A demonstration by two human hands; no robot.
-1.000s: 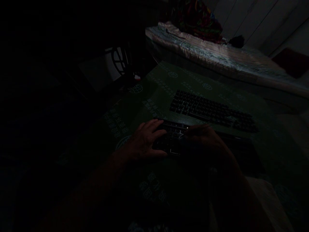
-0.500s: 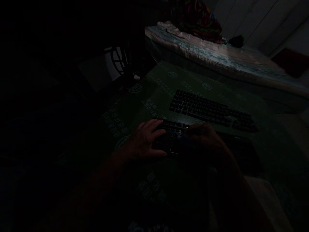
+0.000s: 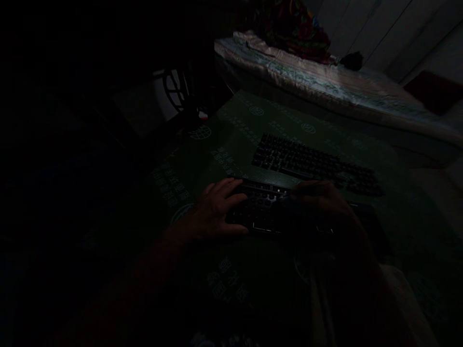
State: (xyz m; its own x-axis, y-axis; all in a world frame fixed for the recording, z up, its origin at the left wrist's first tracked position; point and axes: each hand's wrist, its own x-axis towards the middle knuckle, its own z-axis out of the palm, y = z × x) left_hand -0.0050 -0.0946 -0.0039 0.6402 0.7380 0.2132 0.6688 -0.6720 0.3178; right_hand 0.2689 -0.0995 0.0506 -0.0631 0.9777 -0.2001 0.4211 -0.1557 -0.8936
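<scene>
A black keyboard base (image 3: 265, 226) lies across the green covering in dim light, its key positions showing bare in part. My left hand (image 3: 217, 207) rests over its left end, fingers spread and thumb along the near edge. Over its middle, my right hand (image 3: 318, 200) has its fingers bent together. Whatever they hold, if anything, is lost in shadow. Just beyond the base, a set of black keycaps (image 3: 314, 164) sits in keyboard rows.
The green printed sheet (image 3: 231, 125) covers the work surface. Behind it stands a bed with a pale patterned mattress (image 3: 307, 79) and a dark red flowered cloth (image 3: 292, 29). A dark frame with round openwork (image 3: 173, 89) stands at the back left.
My right hand has moved right along the keyboard base, uncovering more of its middle. My left hand stays in place on the left end.
</scene>
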